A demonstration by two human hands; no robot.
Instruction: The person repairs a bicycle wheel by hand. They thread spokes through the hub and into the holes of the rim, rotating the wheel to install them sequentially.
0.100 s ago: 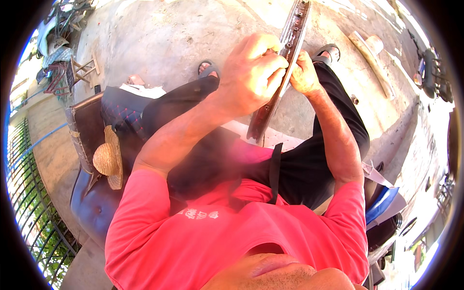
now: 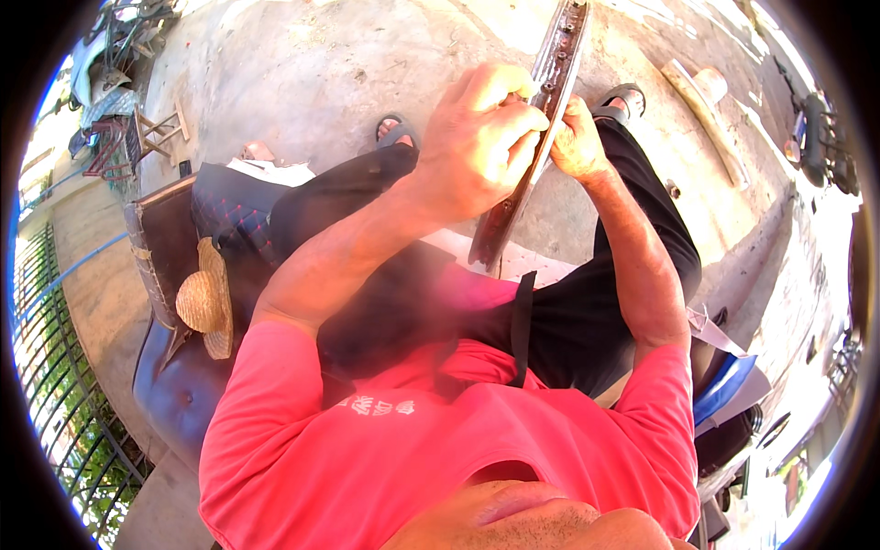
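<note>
A long, narrow, dark brown piece (image 2: 557, 69) with a glossy face and a row of small round studs or holes stands aslant before me. Its upper end runs toward the picture's top edge, its lower end between my knees. My left hand (image 2: 481, 137) is closed against its left side, fingers curled in; whether something small is pinched there is hidden. On the opposite side, my right hand (image 2: 577, 142) grips the edge, its thumb upright and its other fingers folded. Both hands are at about the same height along the piece.
A straw hat (image 2: 206, 301) lies at my left on a dark seat, near a blue plastic stool (image 2: 179, 394). A small wooden stool (image 2: 162, 133) stands farther left. A pale log (image 2: 706, 119) rests on the concrete floor (image 2: 302, 82) at the right.
</note>
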